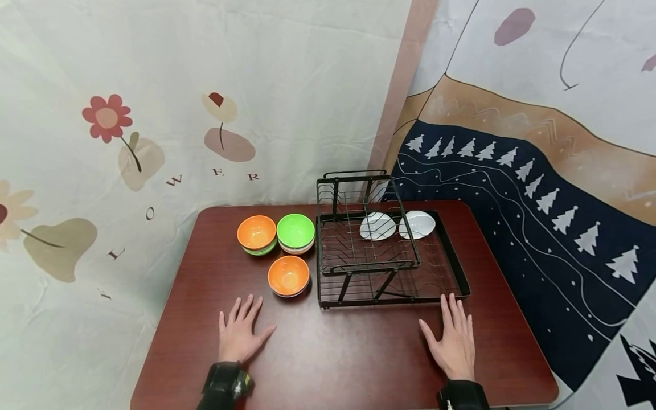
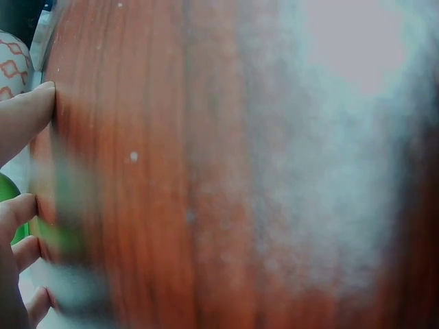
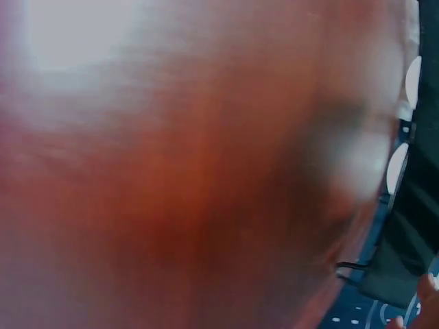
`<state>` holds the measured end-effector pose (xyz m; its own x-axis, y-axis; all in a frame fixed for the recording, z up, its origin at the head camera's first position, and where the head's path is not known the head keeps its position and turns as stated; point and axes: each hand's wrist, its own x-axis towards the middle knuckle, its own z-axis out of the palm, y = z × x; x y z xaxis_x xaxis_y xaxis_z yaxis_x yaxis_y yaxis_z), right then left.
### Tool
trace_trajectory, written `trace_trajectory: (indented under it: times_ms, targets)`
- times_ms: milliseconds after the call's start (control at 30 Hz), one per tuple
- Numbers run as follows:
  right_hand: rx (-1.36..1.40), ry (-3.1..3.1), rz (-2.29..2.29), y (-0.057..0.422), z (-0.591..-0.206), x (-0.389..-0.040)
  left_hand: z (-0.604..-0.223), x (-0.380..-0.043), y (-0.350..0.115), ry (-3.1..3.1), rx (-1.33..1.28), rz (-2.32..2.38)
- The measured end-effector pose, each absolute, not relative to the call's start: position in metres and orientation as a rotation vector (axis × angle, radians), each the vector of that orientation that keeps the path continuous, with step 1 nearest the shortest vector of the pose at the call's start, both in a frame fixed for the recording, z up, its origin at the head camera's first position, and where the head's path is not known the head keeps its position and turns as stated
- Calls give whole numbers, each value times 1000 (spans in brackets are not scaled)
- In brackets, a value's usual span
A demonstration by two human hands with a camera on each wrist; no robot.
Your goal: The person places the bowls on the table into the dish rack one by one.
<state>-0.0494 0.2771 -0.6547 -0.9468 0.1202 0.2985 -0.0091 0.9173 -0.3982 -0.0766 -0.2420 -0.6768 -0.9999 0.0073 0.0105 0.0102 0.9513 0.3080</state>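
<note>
My left hand (image 1: 241, 336) rests on the table with its fingers spread, holding nothing; its thumb (image 2: 31, 116) shows in the left wrist view. Nearest to it is an orange bowl (image 1: 288, 274), stacked on another bowl. Behind stand an orange bowl (image 1: 256, 232) on a green one and a green bowl (image 1: 295, 229) on paler ones. My right hand (image 1: 455, 341) lies with straight fingers, fingertips at the front right corner of a black two-tier dish rack (image 1: 394, 300); whether they touch it I cannot tell. Two white bowls (image 1: 377, 226) (image 1: 418, 224) tilt in the rack's lower tier.
All this stands on a dark red-brown wooden table (image 1: 338, 353) with rounded corners. A pale cloth (image 1: 287, 85) printed with flowers hangs behind it. On the right hangs a dark blue cloth (image 1: 517, 228) with white trees.
</note>
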Motion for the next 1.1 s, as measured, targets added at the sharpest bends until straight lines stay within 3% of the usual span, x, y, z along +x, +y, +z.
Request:
trace_trajectory:
  times_ms: [500,900,1100]
  targets:
    - [-275,-3128,669,281,-666,-47,-660,-83,-238,-3092,40,-585]
    - [-269,-3160,672,282,-667,-48,-630,-135,-208,-2902,231,-1087]
    - [-266,-3175,676,283,-666,-48,-628,-154,-190,-2963,328,-1003]
